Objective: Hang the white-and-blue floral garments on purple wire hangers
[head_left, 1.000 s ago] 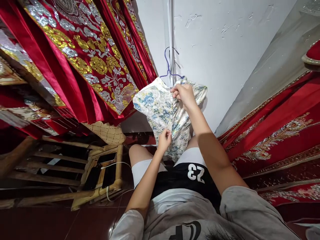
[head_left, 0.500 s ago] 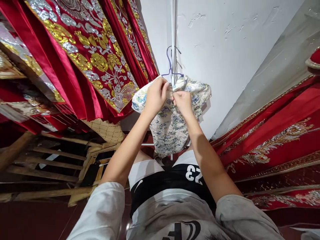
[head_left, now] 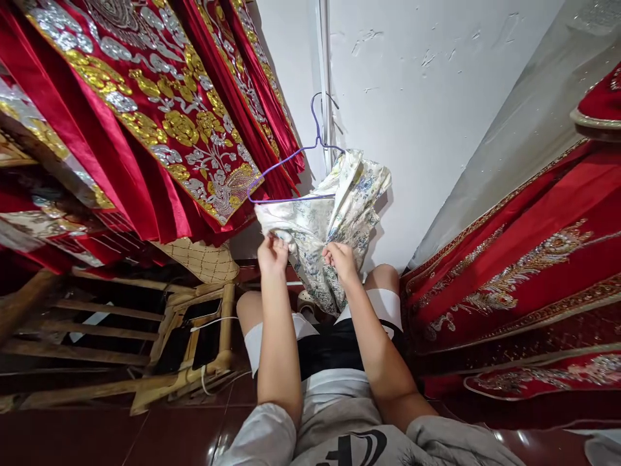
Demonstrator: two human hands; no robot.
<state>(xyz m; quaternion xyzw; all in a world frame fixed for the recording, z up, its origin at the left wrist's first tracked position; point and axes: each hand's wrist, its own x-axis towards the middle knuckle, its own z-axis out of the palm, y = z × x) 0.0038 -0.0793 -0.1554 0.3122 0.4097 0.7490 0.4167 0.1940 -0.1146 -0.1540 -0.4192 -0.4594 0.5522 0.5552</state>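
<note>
A floral short-sleeved garment (head_left: 356, 200), cream with blue and green print, hangs from a purple wire hanger (head_left: 284, 160) against the wall. Only its right shoulder sits over the hanger. The hanger's left arm is bare, and the cloth on that side has dropped below the bottom bar. With curled fingers my left hand (head_left: 273, 254) holds the garment's lowered left side. My right hand (head_left: 340, 260) is closed on the fabric at its middle front. Both hands are below the hanger, and the fingertips are partly hidden in folds.
Red embroidered garments (head_left: 194, 123) hang close on the left, others (head_left: 509, 272) on the right. A bamboo chair (head_left: 194, 362) with a white cable (head_left: 213, 321) stands at lower left. A vertical metal pole (head_left: 324, 58) runs up the white wall (head_left: 412, 116).
Both hands have moved down from the neckline, pulling the cloth along. The garment's left shoulder has come off the hanger, baring its left arm and bottom bar.
</note>
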